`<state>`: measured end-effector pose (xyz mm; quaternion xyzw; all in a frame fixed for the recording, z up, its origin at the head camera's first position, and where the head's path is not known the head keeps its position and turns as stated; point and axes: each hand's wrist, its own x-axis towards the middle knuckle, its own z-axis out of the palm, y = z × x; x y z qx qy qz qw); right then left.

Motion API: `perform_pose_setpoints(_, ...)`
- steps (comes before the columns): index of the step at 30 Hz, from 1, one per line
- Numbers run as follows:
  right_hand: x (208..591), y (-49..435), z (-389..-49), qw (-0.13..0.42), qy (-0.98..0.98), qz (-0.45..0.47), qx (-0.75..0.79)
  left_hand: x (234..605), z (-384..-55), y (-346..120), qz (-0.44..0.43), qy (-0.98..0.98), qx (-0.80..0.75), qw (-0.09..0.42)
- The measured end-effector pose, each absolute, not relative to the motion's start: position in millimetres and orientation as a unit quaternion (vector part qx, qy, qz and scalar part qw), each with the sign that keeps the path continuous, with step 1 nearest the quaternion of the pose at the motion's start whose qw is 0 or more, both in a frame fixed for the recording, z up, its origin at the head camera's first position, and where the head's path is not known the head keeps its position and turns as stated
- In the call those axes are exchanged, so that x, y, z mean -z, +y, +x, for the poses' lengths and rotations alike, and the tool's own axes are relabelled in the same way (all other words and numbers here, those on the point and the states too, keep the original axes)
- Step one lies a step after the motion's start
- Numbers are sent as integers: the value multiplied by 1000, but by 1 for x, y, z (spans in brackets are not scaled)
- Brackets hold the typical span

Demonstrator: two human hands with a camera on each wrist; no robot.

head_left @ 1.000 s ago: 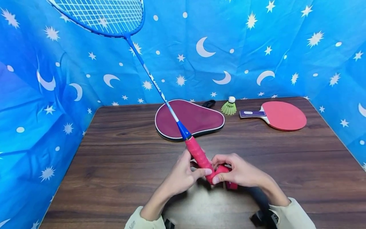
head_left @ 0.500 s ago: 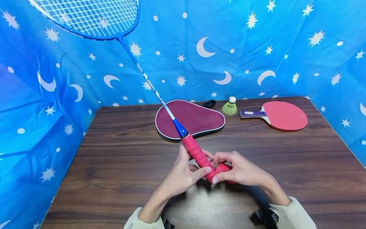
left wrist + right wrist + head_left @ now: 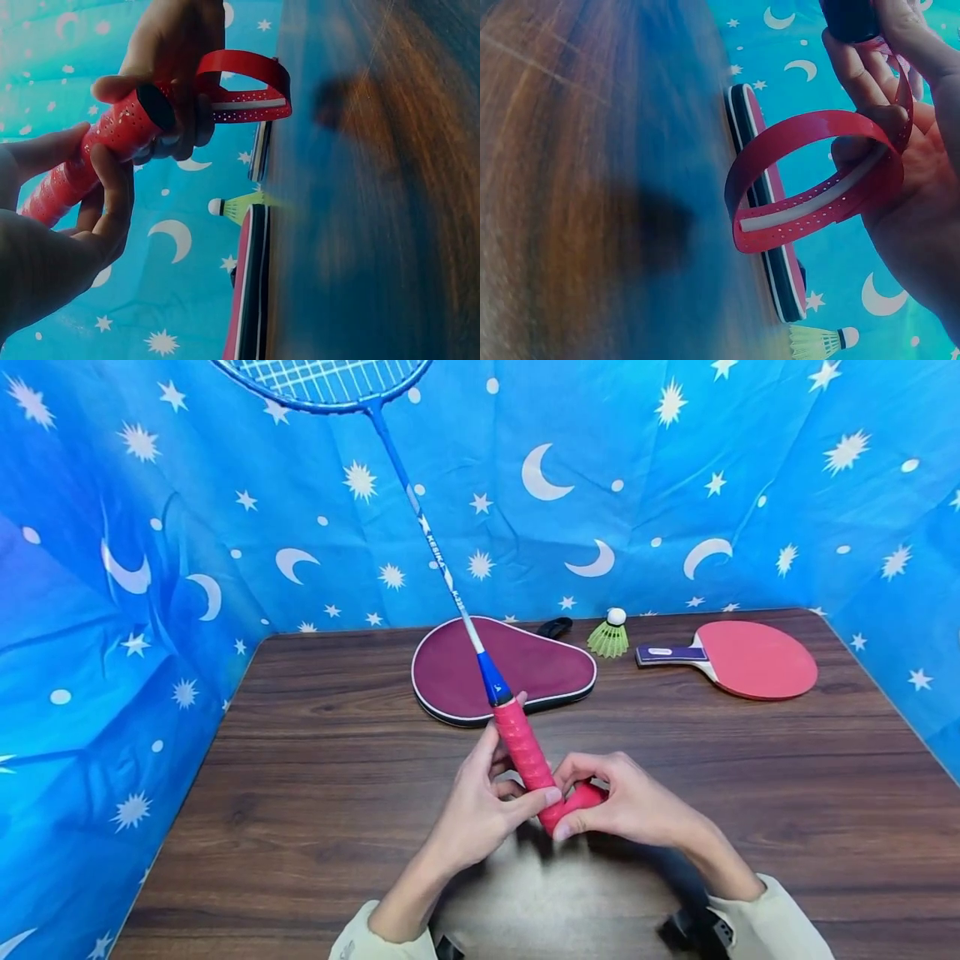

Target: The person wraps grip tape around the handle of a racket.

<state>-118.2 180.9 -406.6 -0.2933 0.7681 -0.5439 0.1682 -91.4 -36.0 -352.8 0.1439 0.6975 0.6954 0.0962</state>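
Note:
A blue badminton racket (image 3: 492,678) slants up to the left, its strung head partly beyond the top of the head view. My left hand (image 3: 480,810) holds its red-wrapped handle (image 3: 521,747), thumb near the lower end. Beside the handle's end, my right hand (image 3: 637,802) pinches the red grip tape (image 3: 588,795), which runs off the handle. In the right wrist view the perforated tape (image 3: 802,127) hangs in a loose loop with a pale strip along its inner side. The handle's dark butt cap (image 3: 155,107) shows in the left wrist view.
On the wooden table (image 3: 315,777), a maroon paddle case (image 3: 442,668), a yellow-green shuttlecock (image 3: 609,635) and a red table tennis paddle (image 3: 761,660) lie along the back edge. Behind them hangs a blue curtain (image 3: 450,435) with moons and stars.
The racket head swings left and down, then back right and up, turning with the handle in my left hand. The loose tape below my right hand passes out of sight in the head view.

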Motion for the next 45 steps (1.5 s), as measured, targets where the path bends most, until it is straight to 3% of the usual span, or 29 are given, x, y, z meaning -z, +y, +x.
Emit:
perform_pose_setpoints(11,418,195,-125,239,705,-316,588,382,-96,-38,113,665,-730,113)
perform_pose_setpoints(17,421,198,-129,251,667,-347,610,383,-97,-39,112,643,-749,114)
perform_pose_setpoints(45,429,197,-127,343,612,-352,620,373,-88,-39,213,649,-712,163)
